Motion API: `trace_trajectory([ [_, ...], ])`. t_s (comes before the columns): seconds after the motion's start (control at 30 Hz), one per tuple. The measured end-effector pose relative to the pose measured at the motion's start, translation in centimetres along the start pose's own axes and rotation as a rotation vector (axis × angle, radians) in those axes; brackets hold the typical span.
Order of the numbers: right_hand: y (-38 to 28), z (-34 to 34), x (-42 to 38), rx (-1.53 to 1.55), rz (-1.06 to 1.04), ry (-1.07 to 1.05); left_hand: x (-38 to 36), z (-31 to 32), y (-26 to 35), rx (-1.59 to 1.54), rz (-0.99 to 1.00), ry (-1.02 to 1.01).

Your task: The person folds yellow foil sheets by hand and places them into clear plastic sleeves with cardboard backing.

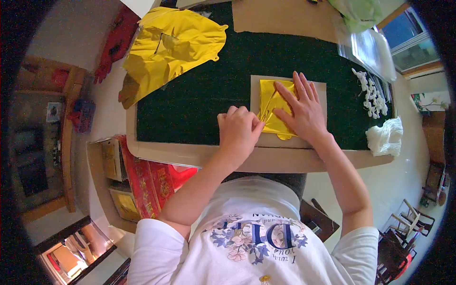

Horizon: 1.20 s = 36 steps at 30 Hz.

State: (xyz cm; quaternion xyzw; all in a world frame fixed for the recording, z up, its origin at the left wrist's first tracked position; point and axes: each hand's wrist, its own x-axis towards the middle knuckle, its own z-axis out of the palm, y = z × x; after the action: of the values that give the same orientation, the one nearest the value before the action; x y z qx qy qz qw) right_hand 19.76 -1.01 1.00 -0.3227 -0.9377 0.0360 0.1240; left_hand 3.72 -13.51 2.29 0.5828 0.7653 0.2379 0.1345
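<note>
Head view, left hand [239, 130] pinching the edge of a yellow sheet [270, 102], right hand [304, 109] flat on it, card [255, 92] underneath, white shirt [204, 251] with upside-down "you".

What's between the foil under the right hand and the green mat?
The head view shows a flat tan card between that yellow foil and the green mat.

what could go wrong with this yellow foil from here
Two risks, as I see it. The left grip pinches the edge of the yellow foil, and creases fan out from that pinch, so pulling harder might tear it or set the wrinkles. The right grip lies spread across the foil; if it slides or lifts, the foil could skew on the cardboard sheet beneath.
</note>
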Motion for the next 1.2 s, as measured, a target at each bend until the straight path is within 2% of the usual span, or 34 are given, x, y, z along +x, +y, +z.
trace_trajectory([
  [0.07,0.0,-0.1,0.0,-0.005,0.003,-0.005,0.0,-0.4,0.3,0.037,-0.008,-0.051],
  [0.17,-0.2,-0.2,0.1,0.026,0.0,0.015,0.1,-0.7,1.0,0.116,0.097,0.017],
  [0.27,-0.1,-0.2,0.1,0.026,-0.001,0.015,-0.2,0.6,0.9,0.248,0.375,0.081],
  [0.37,0.0,0.1,0.0,0.0,0.002,0.009,-1.1,0.4,0.2,0.287,0.281,-0.065],
  [0.5,0.0,0.1,0.0,0.007,0.009,0.006,-0.1,-0.6,-0.5,0.312,0.278,-0.012],
  [0.63,0.0,0.2,0.0,0.006,0.001,0.002,3.3,2.3,0.6,0.253,0.363,0.07],
  [0.67,0.2,0.2,0.0,0.008,0.002,0.0,3.6,3.1,0.3,0.275,0.326,-0.011],
  [0.87,0.1,0.1,0.0,0.025,0.008,0.008,3.3,2.5,-0.4,0.319,0.192,-0.064],
  [1.07,0.1,0.0,0.0,0.041,-0.004,0.019,3.1,0.8,-2.2,0.4,0.18,-0.045],
  [1.17,0.1,-0.1,-0.1,0.041,0.001,0.027,3.5,-0.5,-4.1,0.332,0.279,-0.028],
  [1.2,0.0,0.0,-0.1,0.042,-0.002,0.031,3.7,-1.1,-3.9,0.243,0.384,0.052],
])
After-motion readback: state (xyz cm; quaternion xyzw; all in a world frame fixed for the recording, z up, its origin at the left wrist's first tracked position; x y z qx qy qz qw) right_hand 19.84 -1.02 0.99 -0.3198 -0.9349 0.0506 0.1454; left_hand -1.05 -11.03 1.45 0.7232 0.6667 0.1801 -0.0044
